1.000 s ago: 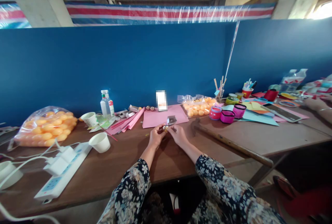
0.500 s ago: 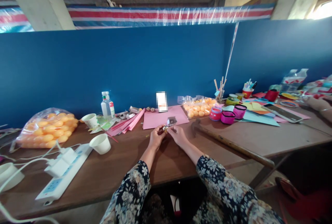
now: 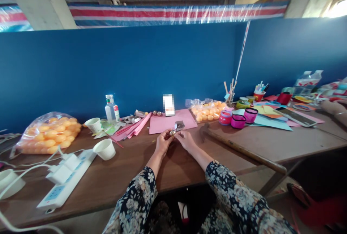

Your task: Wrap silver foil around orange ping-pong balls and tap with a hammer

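- The left hand (image 3: 163,143) and the right hand (image 3: 185,141) meet over the brown wooden surface (image 3: 135,169), fingertips pinched together on a small shiny round object (image 3: 171,133) held between them; it is too small to tell more.
- That object sits just at the near edge of a pink paper sheet (image 3: 168,121), which lies at 12 o'clock from the hands.
- A small silvery foil piece (image 3: 179,125) rests on the pink sheet, just beyond the fingertips.
- At 9 o'clock from the hands a white paper cup (image 3: 105,149) lies tilted on the surface; a second white paper cup (image 3: 94,125) stands at 10 o'clock, near a clear plastic bottle with a red label (image 3: 111,108).
- Far out at 9 o'clock a clear plastic bag of orange balls (image 3: 47,133) lies beside a white power strip with plugs (image 3: 65,176).
- At 1 o'clock sits a smaller clear bag of orange balls (image 3: 207,110), with pink round tape-like rolls (image 3: 238,121) at 2 o'clock.
- Another person's hand (image 3: 329,107) rests at the far right, well apart.
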Action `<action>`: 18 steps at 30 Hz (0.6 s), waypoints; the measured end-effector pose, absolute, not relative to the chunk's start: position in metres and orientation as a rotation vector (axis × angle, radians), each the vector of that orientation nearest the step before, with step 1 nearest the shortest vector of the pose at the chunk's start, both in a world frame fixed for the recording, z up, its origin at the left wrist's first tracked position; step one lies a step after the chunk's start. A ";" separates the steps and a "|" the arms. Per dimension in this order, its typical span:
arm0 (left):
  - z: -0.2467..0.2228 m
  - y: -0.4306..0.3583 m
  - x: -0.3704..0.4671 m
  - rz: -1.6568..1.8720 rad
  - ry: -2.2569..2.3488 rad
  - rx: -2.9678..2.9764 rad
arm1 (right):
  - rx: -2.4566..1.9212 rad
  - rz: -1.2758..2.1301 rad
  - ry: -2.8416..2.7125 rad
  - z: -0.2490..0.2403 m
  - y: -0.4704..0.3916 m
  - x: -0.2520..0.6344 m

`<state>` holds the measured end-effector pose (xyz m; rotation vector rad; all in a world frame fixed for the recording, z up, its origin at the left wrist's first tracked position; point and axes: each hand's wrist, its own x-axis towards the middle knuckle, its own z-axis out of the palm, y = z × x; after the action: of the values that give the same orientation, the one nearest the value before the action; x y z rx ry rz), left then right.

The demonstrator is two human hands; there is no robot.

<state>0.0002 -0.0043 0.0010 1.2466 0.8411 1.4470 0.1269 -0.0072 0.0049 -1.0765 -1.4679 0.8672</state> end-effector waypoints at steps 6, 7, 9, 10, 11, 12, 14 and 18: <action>0.004 -0.008 0.001 1.409 0.835 1.263 | -1.117 0.827 -1.445 0.008 -0.011 0.126; 0.004 -0.008 0.002 1.408 0.835 1.262 | -1.123 0.822 -1.441 0.008 -0.011 0.126; 0.005 -0.009 0.002 1.402 0.832 1.260 | -1.140 0.814 -1.432 0.009 -0.012 0.126; 0.006 -0.009 0.003 1.403 0.833 1.260 | -1.150 0.811 -1.429 0.009 -0.012 0.126; 0.007 -0.010 0.003 1.405 0.837 1.263 | -1.161 0.803 -1.431 0.010 -0.012 0.127; 0.007 -0.010 0.003 1.408 0.844 1.268 | -1.176 0.792 -1.435 0.010 -0.012 0.127; 0.008 -0.010 0.003 1.405 0.862 1.281 | -1.213 0.764 -1.449 0.011 -0.012 0.128; 0.008 -0.010 0.003 1.395 0.866 1.292 | -1.238 0.752 -1.466 0.011 -0.009 0.130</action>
<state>0.0031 -0.0101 0.0080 1.2923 0.8660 1.3952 0.1298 -0.0093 0.0112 -1.2381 -1.4664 0.7517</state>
